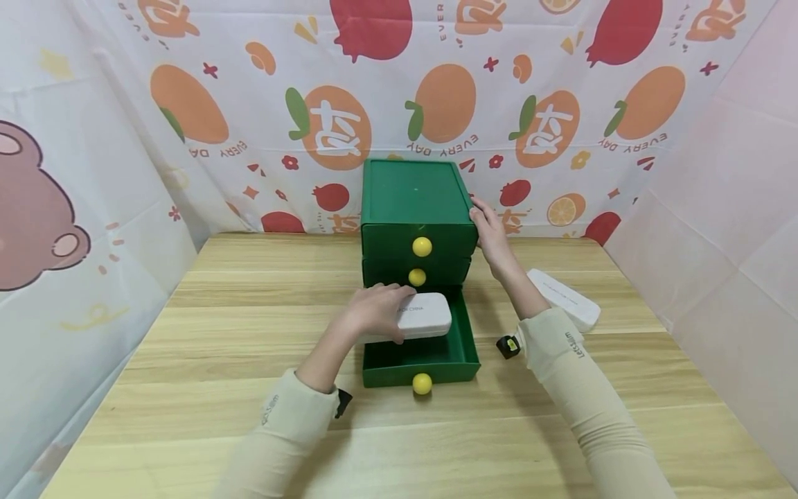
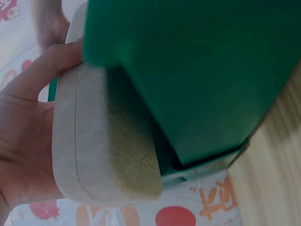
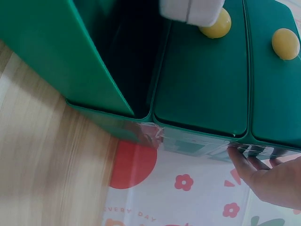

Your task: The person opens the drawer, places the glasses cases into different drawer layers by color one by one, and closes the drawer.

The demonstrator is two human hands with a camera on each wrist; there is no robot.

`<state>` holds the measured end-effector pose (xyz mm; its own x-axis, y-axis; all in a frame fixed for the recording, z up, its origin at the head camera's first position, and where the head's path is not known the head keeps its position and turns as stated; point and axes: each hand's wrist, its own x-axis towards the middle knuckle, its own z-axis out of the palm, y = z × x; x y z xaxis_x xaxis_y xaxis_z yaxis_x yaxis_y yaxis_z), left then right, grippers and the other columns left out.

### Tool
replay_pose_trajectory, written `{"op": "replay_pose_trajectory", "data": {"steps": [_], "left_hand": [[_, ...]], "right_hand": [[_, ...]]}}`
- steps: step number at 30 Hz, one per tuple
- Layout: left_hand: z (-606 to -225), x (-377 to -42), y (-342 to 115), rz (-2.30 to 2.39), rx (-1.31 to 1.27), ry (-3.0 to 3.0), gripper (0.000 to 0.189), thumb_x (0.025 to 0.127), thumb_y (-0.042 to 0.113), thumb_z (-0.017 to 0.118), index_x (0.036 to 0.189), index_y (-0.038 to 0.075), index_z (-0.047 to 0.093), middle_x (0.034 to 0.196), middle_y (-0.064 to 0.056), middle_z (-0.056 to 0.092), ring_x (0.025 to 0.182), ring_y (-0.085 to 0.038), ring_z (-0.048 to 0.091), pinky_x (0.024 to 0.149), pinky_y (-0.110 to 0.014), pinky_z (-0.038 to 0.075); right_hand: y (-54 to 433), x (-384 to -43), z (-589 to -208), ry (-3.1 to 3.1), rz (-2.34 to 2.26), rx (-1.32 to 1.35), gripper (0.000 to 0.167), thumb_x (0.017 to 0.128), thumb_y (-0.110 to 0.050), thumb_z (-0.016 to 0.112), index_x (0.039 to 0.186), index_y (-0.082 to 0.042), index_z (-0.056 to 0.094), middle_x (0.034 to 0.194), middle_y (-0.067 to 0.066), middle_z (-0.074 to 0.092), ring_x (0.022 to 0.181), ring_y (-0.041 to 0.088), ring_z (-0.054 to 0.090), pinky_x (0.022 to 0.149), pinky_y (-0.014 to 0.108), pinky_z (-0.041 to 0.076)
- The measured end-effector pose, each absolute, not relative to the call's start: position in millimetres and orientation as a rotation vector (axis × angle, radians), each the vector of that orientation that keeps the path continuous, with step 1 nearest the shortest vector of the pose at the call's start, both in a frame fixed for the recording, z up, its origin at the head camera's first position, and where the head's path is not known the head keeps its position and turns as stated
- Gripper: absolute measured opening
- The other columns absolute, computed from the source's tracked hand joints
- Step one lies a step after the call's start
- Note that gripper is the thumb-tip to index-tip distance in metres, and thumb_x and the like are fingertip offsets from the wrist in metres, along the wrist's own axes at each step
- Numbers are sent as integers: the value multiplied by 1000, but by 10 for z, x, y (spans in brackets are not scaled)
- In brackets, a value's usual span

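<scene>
A white oblong case (image 1: pixel 425 315), like a glasses case with faint lettering on its lid, is gripped by my left hand (image 1: pixel 380 310) from its left end. It is above the pulled-out bottom drawer (image 1: pixel 464 333) of a green drawer cabinet (image 1: pixel 414 194). The left wrist view shows thumb and palm around the case (image 2: pixel 101 136), partly behind the green drawer wall (image 2: pixel 188 70). My right hand (image 1: pixel 489 225) rests against the cabinet's right side near the top; in the right wrist view its fingers (image 3: pixel 242 162) touch that side.
A second white case (image 1: pixel 564 299) lies on the wooden table (image 1: pixel 249 333) right of the cabinet, beside my right forearm. Yellow round knobs (image 1: pixel 422 247) stick out from the drawer fronts. A fruit-print cloth (image 1: pixel 249 104) hangs behind the table.
</scene>
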<state>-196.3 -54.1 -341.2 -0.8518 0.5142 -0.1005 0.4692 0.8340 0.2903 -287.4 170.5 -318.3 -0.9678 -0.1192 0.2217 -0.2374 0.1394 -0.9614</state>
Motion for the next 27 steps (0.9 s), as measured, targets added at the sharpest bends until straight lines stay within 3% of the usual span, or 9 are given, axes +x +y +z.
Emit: {"op": "replay_pose_trajectory", "data": {"steps": [27], "left_hand": [[-3882, -2155, -196, 246, 832, 2905, 68, 67, 24, 81, 128, 15, 51, 115, -6, 55, 98, -26, 49, 78, -43, 42]], "right_hand": [[1705, -2865, -3212, -2285, 1942, 365, 51, 99, -33, 36, 144, -10, 30, 143, 10, 27, 117, 28, 40, 94, 47, 37]]}}
